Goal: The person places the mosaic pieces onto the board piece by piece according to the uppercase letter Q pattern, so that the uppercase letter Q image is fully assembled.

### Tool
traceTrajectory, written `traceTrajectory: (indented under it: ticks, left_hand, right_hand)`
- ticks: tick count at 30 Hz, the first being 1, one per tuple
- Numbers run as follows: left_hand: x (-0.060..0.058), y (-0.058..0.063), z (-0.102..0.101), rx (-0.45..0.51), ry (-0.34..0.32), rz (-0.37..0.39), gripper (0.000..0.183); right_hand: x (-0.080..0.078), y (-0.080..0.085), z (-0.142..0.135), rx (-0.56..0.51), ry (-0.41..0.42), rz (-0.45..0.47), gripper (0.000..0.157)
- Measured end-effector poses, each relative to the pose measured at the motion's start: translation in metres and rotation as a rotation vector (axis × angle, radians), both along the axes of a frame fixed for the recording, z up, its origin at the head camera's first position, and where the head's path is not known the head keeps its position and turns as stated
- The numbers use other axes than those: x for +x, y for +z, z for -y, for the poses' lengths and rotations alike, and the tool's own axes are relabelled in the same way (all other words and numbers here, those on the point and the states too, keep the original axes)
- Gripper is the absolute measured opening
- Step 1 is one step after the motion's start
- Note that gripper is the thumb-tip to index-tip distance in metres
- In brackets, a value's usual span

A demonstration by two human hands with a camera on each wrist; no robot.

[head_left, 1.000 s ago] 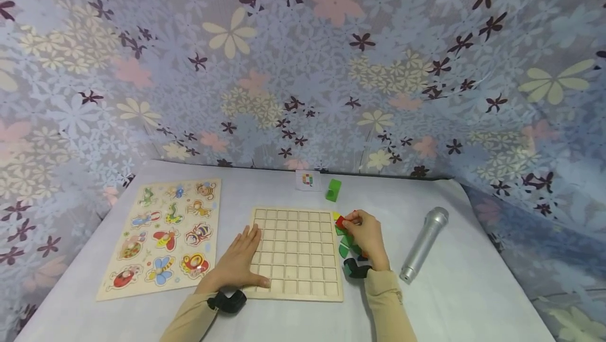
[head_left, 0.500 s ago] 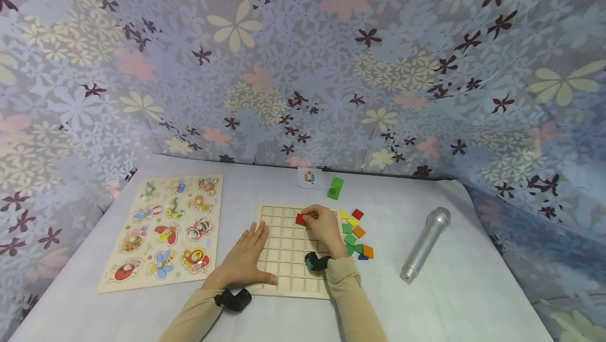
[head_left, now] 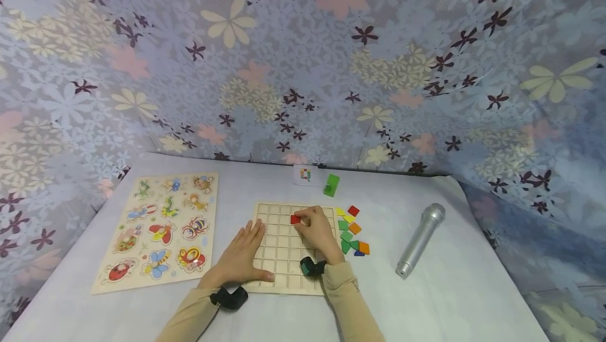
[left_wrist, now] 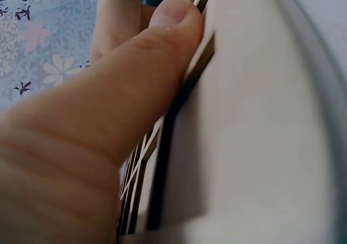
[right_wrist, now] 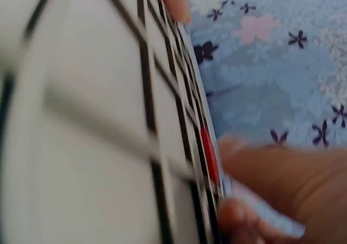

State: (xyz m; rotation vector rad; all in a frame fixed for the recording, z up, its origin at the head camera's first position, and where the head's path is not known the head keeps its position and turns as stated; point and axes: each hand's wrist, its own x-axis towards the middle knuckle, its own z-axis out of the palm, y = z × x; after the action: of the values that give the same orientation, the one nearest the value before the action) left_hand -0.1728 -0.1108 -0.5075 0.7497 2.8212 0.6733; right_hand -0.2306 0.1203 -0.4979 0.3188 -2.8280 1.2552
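Observation:
A wooden grid board [head_left: 281, 252] of square cells lies flat on the table. Across its left edge rests my left hand [head_left: 243, 255], fingers spread and straight, the thumb [left_wrist: 162, 43] near the front cells. Over the upper part of the board my right hand [head_left: 318, 231] pinches a small red square tile [head_left: 295, 219] by its right side. In the right wrist view the red tile [right_wrist: 209, 154] is at the grid surface beside the fingertips; whether it sits fully in a cell I cannot tell.
Several loose coloured tiles [head_left: 347, 236] lie right of the board, with another red tile [head_left: 353, 210] among them. Behind are a small pattern card [head_left: 305, 174] and a green piece [head_left: 332, 185]. An insect puzzle board [head_left: 158, 231] is left, a silver microphone [head_left: 420, 240] right.
My right hand has gone left from the loose tiles to the board, carrying the red tile, then shifted slightly further left. The left hand has stayed on the board's left edge.

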Motion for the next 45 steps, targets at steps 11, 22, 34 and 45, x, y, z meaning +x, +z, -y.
traceTrajectory:
  ticks: [11, 22, 34, 45]
  left_hand:
    - [-0.002, -0.001, -0.001, 0.02, -0.011, -0.006, 0.123]
    - [-0.001, -0.003, 0.0, 0.034, -0.007, -0.016, 0.122]
    - [0.0, -0.002, 0.001, 0.031, 0.003, 0.0, 0.121]
    - [0.001, -0.001, 0.0, 0.046, 0.008, -0.008, 0.122]
  right_hand:
    - [-0.005, 0.019, -0.08, -0.376, -0.331, 0.137, 0.042]
    - [-0.007, -0.006, -0.101, -0.267, -0.531, 0.092, 0.048]
    - [-0.005, -0.007, -0.093, -0.15, -0.545, 0.006, 0.032]
    - [0.001, 0.002, -0.083, -0.302, -0.557, -0.036, 0.017]
